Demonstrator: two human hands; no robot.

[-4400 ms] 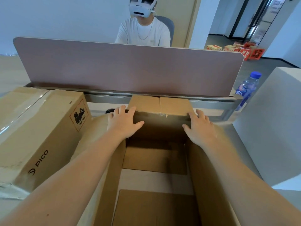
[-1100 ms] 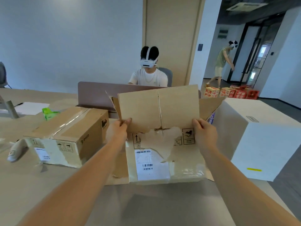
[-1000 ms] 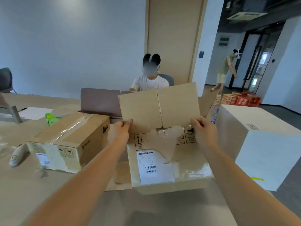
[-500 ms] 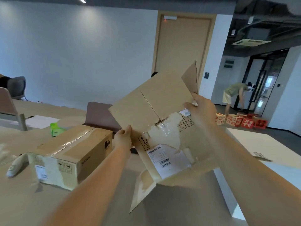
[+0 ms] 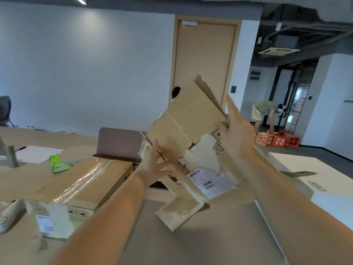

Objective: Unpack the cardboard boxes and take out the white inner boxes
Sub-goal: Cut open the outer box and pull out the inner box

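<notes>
Opened cardboard box [image 5: 193,142] tilts in mid-air, flaps loose; taped box [image 5: 80,190] and white box [image 5: 313,169] lie flat.

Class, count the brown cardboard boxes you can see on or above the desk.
2: the opened cardboard box, tilted, in both hands; the taped cardboard box on the desk at left. Others may be hidden.

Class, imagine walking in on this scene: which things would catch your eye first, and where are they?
The opened cardboard box, tilted in mid-air at centre between the left hand and right hand. Next, the taped cardboard box on the desk at left, and the white inner box at right.
</notes>
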